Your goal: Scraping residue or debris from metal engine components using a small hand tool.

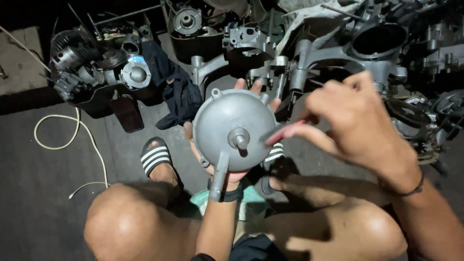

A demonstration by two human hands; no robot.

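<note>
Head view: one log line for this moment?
left hand: cradles round grey metal cover | right hand: thin tool at cover | floor: engine cases, white cable

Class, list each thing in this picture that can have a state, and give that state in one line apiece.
Round metal cover: held up, domed side with its stub shaft facing the camera.
Left hand: closed around the cover from behind.
Right hand: fingers pinched, forefinger touching the cover's edge.
Striped sandal: worn on a foot.
White cord: loose on the floor.
Dark cloth: crumpled.
</note>
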